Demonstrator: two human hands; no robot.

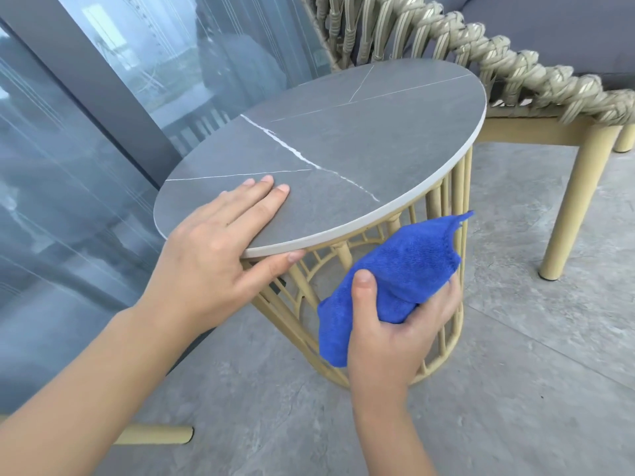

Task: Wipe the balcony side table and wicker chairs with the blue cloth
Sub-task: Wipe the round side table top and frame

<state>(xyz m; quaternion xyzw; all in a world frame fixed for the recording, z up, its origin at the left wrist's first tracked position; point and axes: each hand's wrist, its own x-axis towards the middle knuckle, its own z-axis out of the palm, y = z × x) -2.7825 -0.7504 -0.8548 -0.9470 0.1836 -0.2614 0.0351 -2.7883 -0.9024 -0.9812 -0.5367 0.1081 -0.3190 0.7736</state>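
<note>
Left hand (220,255): fingers straight and flat on the near edge of the table top, thumb hooked under the rim; it holds nothing.
Right hand (395,324): curled round the cloth, thumb on top, fingers wrapped beneath, held in front of the table's frame and below the top's rim.
Cloth (388,283): blue, bunched in the right hand, 1 corner sticking up to the right, off the table top.
Table (343,139): round grey top with thin white veins, pale rim, on a cage of yellow rods.
Chair (515,77): woven beige rope edge, grey cushion, yellow legs, just behind and right of the table.
Glass (68,166): panel left of the table.
Floor (515,372): grey tiles.
</note>
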